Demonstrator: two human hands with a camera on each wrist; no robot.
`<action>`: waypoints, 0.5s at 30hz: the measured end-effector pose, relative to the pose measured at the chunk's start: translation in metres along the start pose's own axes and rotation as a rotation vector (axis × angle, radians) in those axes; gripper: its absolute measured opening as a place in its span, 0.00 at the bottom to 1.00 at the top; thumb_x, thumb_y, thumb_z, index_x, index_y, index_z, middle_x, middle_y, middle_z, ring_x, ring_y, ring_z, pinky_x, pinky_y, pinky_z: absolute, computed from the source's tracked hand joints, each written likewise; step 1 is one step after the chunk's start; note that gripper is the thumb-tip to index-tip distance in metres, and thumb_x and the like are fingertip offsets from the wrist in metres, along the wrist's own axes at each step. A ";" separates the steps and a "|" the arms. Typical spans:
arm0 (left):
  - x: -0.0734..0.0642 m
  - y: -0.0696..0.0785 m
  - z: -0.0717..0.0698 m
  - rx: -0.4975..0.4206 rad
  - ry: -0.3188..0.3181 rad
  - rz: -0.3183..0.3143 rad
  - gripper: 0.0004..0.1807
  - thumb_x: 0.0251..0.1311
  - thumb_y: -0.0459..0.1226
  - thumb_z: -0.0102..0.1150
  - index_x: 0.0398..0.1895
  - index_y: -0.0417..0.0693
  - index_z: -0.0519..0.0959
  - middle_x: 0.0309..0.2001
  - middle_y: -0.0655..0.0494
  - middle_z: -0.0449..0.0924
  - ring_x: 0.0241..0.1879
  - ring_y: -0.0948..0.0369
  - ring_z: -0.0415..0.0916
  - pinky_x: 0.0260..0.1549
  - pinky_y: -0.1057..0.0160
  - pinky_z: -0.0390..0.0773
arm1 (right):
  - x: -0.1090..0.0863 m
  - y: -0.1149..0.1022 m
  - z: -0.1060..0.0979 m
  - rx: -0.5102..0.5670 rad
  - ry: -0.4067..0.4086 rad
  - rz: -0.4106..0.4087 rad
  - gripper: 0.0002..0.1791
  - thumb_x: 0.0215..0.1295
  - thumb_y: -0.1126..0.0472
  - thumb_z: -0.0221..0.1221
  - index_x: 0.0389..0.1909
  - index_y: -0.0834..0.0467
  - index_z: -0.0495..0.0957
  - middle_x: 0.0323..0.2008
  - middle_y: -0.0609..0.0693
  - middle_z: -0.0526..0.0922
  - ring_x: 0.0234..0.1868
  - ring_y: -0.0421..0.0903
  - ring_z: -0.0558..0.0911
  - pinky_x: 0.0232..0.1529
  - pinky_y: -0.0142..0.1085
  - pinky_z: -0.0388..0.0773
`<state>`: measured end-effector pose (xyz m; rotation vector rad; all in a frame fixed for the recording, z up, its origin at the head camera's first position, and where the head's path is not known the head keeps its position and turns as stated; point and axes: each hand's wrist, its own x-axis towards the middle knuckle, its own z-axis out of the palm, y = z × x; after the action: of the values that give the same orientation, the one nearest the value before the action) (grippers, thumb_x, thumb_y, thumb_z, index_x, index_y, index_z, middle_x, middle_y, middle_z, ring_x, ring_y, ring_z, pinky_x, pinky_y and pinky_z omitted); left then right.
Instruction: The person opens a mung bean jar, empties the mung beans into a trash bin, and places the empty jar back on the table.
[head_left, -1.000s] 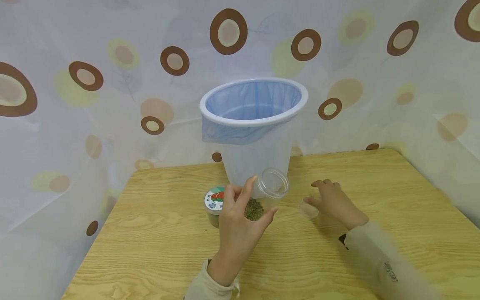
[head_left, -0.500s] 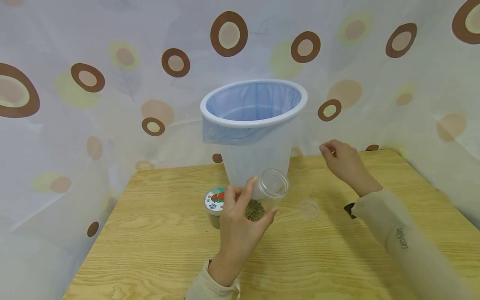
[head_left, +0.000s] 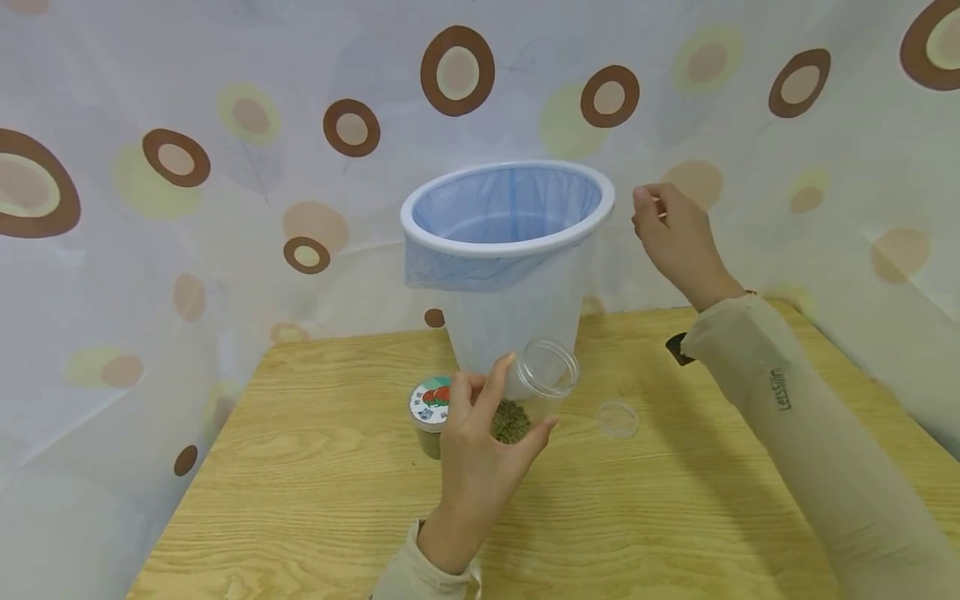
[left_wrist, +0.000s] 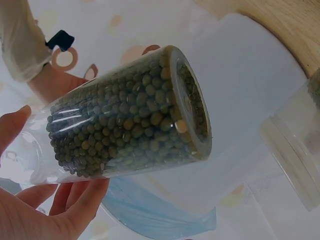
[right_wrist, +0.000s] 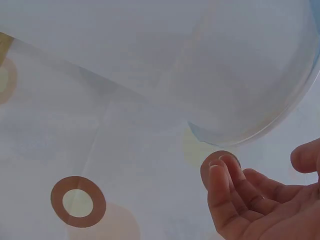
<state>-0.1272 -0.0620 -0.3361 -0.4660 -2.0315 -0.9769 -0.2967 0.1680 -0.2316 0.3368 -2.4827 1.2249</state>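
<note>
Clear plastic jar [head_left: 534, 390], tilted and part filled with what I take for mung beans [left_wrist: 120, 120]: that is what I grip in my left hand [head_left: 480, 467], in front of the bin.

Biggest around me is the patterned cloth [head_left: 247, 67] behind, then the wood-grain tabletop [head_left: 315, 500]. On its far part stands a translucent waste bin [head_left: 517, 312], its thin blue liner [head_left: 513, 196] hanging over outside, caught, I judge, under the white rim [head_left: 507, 248] so it cannot slip in. The bottom is hidden, so I cannot tell what lies inside.

My right hand [head_left: 678, 242] is up just beside that rim, fingers loosely bent, thumb a little apart; I see nothing between them, though something tiny could well be hidden. My left thumb and fingers clasp the jar from opposite sides, which seems to leave its mouth uncovered while the beans settle toward the base.

Left of it, partly behind my left hand, a lidded jar [head_left: 429, 439] with a printed label [head_left: 431, 400] stands upright, its greenish contents too hidden to name. On the right a clear round lid [head_left: 617, 420] lies flat, probably the tilted jar's own. Smallest, the beans are mostly dark green, a few paler brown.
</note>
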 end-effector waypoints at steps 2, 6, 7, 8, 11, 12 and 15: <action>0.000 -0.001 -0.001 0.002 0.005 0.000 0.40 0.34 0.37 0.81 0.57 0.43 0.76 0.36 0.50 0.65 0.33 0.60 0.67 0.29 0.66 0.75 | 0.008 -0.008 0.002 -0.001 -0.001 0.002 0.35 0.74 0.40 0.35 0.67 0.62 0.63 0.48 0.62 0.75 0.48 0.56 0.73 0.46 0.47 0.68; 0.000 -0.002 -0.002 0.004 0.011 -0.002 0.40 0.34 0.37 0.82 0.57 0.43 0.76 0.36 0.50 0.65 0.33 0.60 0.67 0.30 0.65 0.76 | 0.024 -0.020 0.005 -0.026 -0.038 0.030 0.34 0.75 0.40 0.33 0.71 0.58 0.58 0.55 0.63 0.73 0.54 0.58 0.72 0.54 0.51 0.68; 0.000 -0.002 -0.002 0.004 0.012 -0.002 0.40 0.34 0.37 0.82 0.57 0.43 0.76 0.36 0.50 0.65 0.33 0.60 0.68 0.30 0.65 0.76 | 0.029 -0.021 0.006 -0.030 -0.045 0.041 0.34 0.75 0.40 0.32 0.72 0.57 0.58 0.53 0.63 0.73 0.52 0.57 0.72 0.52 0.50 0.69; 0.000 -0.002 -0.002 0.004 0.013 -0.001 0.40 0.34 0.37 0.82 0.57 0.43 0.76 0.36 0.50 0.65 0.33 0.60 0.68 0.30 0.65 0.76 | 0.033 -0.022 0.006 -0.033 -0.057 0.056 0.34 0.75 0.40 0.32 0.72 0.56 0.57 0.52 0.62 0.73 0.50 0.57 0.73 0.51 0.48 0.71; 0.000 -0.003 -0.001 -0.002 0.014 0.000 0.39 0.34 0.36 0.81 0.57 0.43 0.76 0.36 0.50 0.65 0.33 0.60 0.69 0.31 0.65 0.77 | 0.044 -0.023 0.008 -0.027 -0.098 0.095 0.35 0.74 0.39 0.31 0.73 0.55 0.57 0.46 0.58 0.72 0.42 0.52 0.74 0.41 0.39 0.74; 0.000 -0.003 -0.001 -0.004 0.013 0.000 0.39 0.34 0.36 0.81 0.57 0.43 0.76 0.36 0.50 0.65 0.34 0.60 0.69 0.31 0.65 0.77 | 0.047 -0.023 0.010 -0.022 -0.110 0.112 0.35 0.74 0.38 0.31 0.73 0.55 0.57 0.42 0.56 0.71 0.38 0.51 0.72 0.36 0.37 0.72; 0.000 -0.002 -0.001 -0.014 0.010 -0.004 0.39 0.35 0.37 0.81 0.57 0.44 0.76 0.36 0.50 0.65 0.34 0.60 0.69 0.32 0.65 0.77 | 0.053 -0.023 0.013 -0.015 -0.157 0.156 0.36 0.74 0.38 0.29 0.72 0.56 0.57 0.42 0.55 0.70 0.38 0.48 0.72 0.36 0.34 0.73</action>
<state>-0.1282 -0.0644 -0.3367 -0.4639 -2.0191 -0.9943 -0.3394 0.1412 -0.2006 0.2483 -2.6949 1.2848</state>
